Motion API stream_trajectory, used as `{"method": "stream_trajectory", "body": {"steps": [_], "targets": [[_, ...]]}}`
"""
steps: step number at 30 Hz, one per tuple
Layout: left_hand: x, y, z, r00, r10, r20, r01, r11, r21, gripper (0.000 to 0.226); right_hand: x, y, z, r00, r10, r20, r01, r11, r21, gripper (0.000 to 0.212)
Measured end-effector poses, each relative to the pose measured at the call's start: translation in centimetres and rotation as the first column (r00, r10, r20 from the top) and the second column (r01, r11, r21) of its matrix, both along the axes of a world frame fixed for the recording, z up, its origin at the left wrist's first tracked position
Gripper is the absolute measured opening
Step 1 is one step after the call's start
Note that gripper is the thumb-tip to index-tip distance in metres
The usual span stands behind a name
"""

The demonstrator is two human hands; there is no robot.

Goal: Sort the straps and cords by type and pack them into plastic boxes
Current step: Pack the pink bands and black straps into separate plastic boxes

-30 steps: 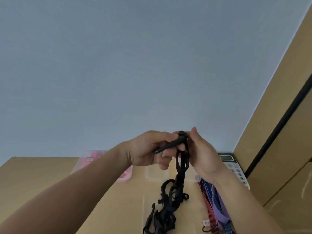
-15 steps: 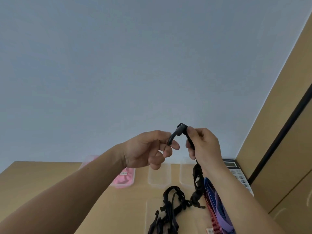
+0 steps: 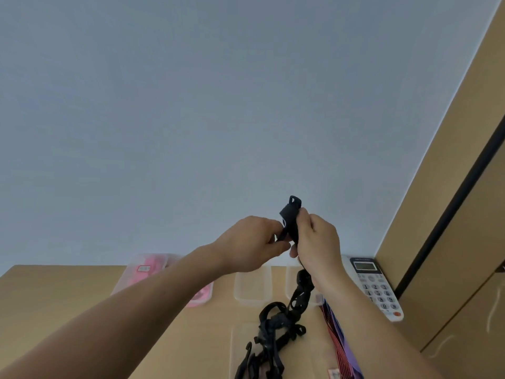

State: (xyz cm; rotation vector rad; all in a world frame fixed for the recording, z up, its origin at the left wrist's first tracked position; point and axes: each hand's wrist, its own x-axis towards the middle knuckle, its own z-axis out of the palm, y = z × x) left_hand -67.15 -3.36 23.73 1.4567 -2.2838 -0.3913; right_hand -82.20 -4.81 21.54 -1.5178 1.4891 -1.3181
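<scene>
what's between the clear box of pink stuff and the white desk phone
In the head view, one clear plastic box beside a second clear box; black straps hang across the second.

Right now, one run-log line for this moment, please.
left hand: pinches black webbing strap bundle | right hand: grips same bundle, top end raised | bundle tail: hangs to tan wooden table | clear plastic boxes: behind, look empty

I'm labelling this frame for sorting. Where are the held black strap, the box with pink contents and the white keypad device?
black strap point(image 3: 290, 214), head view, on its folded top end.
box with pink contents point(image 3: 167, 258), head view, on its far rim.
white keypad device point(image 3: 378, 292), head view, on the number keys.
</scene>
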Motion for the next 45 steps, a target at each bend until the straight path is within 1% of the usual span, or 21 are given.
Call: {"method": "stream_trajectory", "body": {"steps": [3, 6, 8, 13, 16, 21, 23, 25, 26, 27, 28, 29, 30, 31, 33, 35, 36, 37, 38, 41, 45], "targets": [[-0.2, -0.5, -0.2, 0.993, 0.059, 0.103, -0.046, 0.991, -0.128, 0.032, 0.4, 0.3, -0.4, 0.994, 0.028, -0.101, -0.036, 0.997, -0.071, 0.053], [-0.3, -1.4, -0.3, 0.933, 0.088, 0.35, -0.005, 0.973, -0.231, 0.027, 0.3, 0.2, -0.9, 0.978, 0.064, -0.201, -0.084, 0.992, -0.09, 0.054], [0.0, -1.8, -0.4, 0.881, 0.11, 0.461, 0.027, 0.959, -0.281, 0.019, 0.1, 0.1, -1.1, 0.971, 0.077, -0.227, -0.101, 0.991, -0.092, 0.052], [0.5, -2.2, -0.9, 0.868, 0.127, 0.48, 0.049, 0.94, -0.337, 0.016, 0.0, 0.1, -1.0, 0.991, 0.115, -0.072, -0.121, 0.988, -0.09, 0.048], [0.4, -2.2, -1.2, 0.862, 0.152, 0.484, 0.049, 0.924, -0.379, 0.015, 0.2, 0.3, -1.0, 0.99, 0.144, -0.003, -0.144, 0.987, -0.065, 0.059], [0.3, -2.1, -1.6, 0.77, 0.189, 0.61, 0.108, 0.903, -0.416, 0.017, 0.1, -0.2, -1.0, 0.989, 0.132, 0.062, -0.133, 0.991, 0.0, 0.054], [0.1, -1.9, -1.6, 0.858, 0.163, 0.487, 0.037, 0.926, -0.375, 0.013, 0.0, -0.4, -1.2, 0.989, 0.137, 0.049, -0.137, 0.991, -0.005, 0.052], [0.4, -1.6, -1.4, 0.984, 0.105, 0.144, -0.08, 0.982, -0.17, 0.024, -0.3, -0.4, -1.2, 0.978, 0.176, 0.108, -0.177, 0.984, -0.005, 0.047], [0.7, -1.4, -1.1, 0.991, 0.1, -0.093, -0.098, 0.995, 0.032, 0.03, -0.5, -0.4, -1.2, 0.966, 0.2, 0.162, -0.201, 0.979, -0.008, 0.045], [1.1, -1.4, -0.9, 0.938, 0.126, -0.323, -0.036, 0.962, 0.272, 0.036, -0.8, -0.4, -1.2, 0.949, 0.224, 0.221, -0.226, 0.974, -0.017, 0.047], [1.6, -1.4, -0.6, 0.86, 0.174, -0.479, 0.087, 0.876, 0.475, 0.042, -1.1, -0.4, -1.1, 0.931, 0.247, 0.269, -0.25, 0.968, -0.023, 0.053], [2.1, -1.4, -0.4, 0.795, 0.229, -0.561, 0.218, 0.756, 0.617, 0.046, -1.3, -0.4, -1.1, 0.917, 0.266, 0.297, -0.271, 0.962, -0.027, 0.055], [2.5, -1.3, -0.4, 0.739, 0.27, -0.617, 0.341, 0.641, 0.688, 0.046, -1.4, -0.4, -1.1, 0.908, 0.285, 0.307, -0.288, 0.957, -0.035, 0.053], [2.8, -1.2, -0.5, 0.68, 0.301, -0.668, 0.442, 0.558, 0.702, 0.043, -1.4, -0.4, -1.1, 0.901, 0.304, 0.309, -0.305, 0.951, -0.045, 0.05], [2.9, -1.2, -1.0, 0.542, 0.351, -0.763, 0.57, 0.514, 0.641, 0.029, -1.2, -0.4, -1.2, 0.897, 0.311, 0.314, -0.311, 0.949, -0.049, 0.054], [2.4, -1.2, -1.4, 0.411, 0.377, -0.83, 0.606, 0.568, 0.557, 0.019, -0.9, -0.4, -1.4, 0.901, 0.278, 0.334, -0.285, 0.958, -0.027, 0.06], [2.1, -1.3, -1.6, 0.385, 0.365, -0.847, 0.585, 0.613, 0.531, 0.016, -0.7, -0.4, -1.5, 0.904, 0.255, 0.342, -0.27, 0.963, -0.005, 0.058], [1.9, -1.4, -1.8, 0.408, 0.336, -0.849, 0.542, 0.659, 0.521, 0.014, -0.3, -0.4, -1.6, 0.91, 0.229, 0.346, -0.251, 0.968, 0.019, 0.056], [1.8, -1.3, -1.9, 0.476, 0.293, -0.829, 0.476, 0.707, 0.523, 0.013, 0.0, -0.4, -1.8, 0.917, 0.202, 0.343, -0.231, 0.972, 0.043, 0.054], [1.4, -0.9, -2.6, 0.726, 0.191, -0.661, 0.216, 0.849, 0.482, 0.014, 0.5, -0.4, -1.9, 0.952, 0.154, 0.265, -0.186, 0.978, 0.099, 0.059], [0.5, 0.0, -2.9, 0.863, 0.158, -0.48, -0.016, 0.958, 0.286, 0.027, 0.7, -0.2, -1.6, 0.987, 0.122, 0.108, -0.14, 0.972, 0.187, 0.07]]}}
